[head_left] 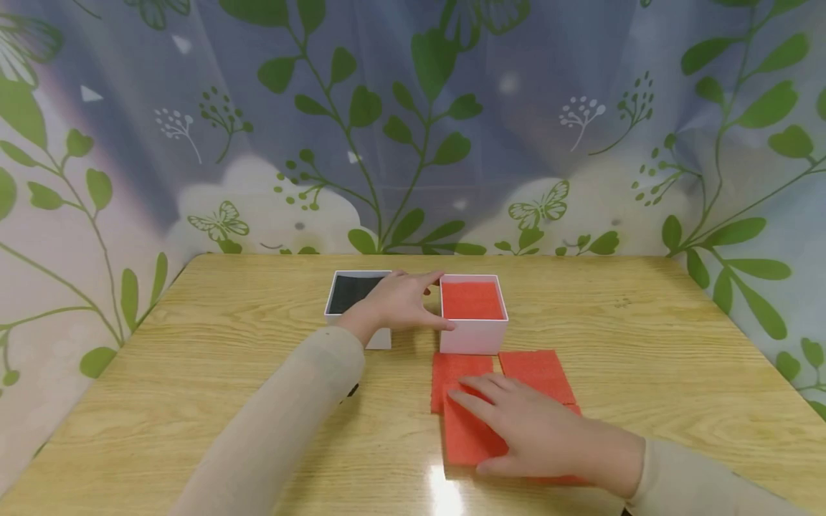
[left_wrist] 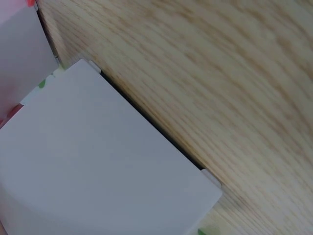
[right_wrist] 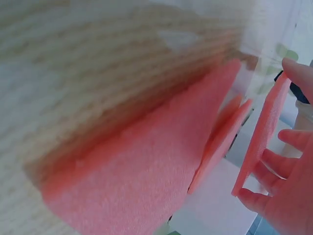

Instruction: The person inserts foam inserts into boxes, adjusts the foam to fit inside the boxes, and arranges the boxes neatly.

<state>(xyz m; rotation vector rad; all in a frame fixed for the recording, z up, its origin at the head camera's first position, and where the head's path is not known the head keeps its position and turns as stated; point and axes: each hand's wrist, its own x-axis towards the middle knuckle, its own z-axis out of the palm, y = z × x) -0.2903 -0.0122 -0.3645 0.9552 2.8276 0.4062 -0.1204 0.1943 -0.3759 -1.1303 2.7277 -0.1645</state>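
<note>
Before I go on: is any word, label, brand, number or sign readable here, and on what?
None: no readable text in any view. The red-filled box and dark-filled box show plain visible sides, the red squares carry no visible print, and the patterned backdrop bears only pictures, no lettering.

Your head view is bright and evenly lit; your wrist views are duller and softer.
You get a white glare patch on the bench [head_left: 161, 401] at the bottom edge, while the patterned cloth [head_left: 516, 115] behind looks dimmer. In your left wrist view, the white box [left_wrist: 98, 156] reads grey, with dark shadow along one edge. Your right wrist view is hazy, the nearest red sheet [right_wrist: 132, 181] blurred and washed pink.
</note>
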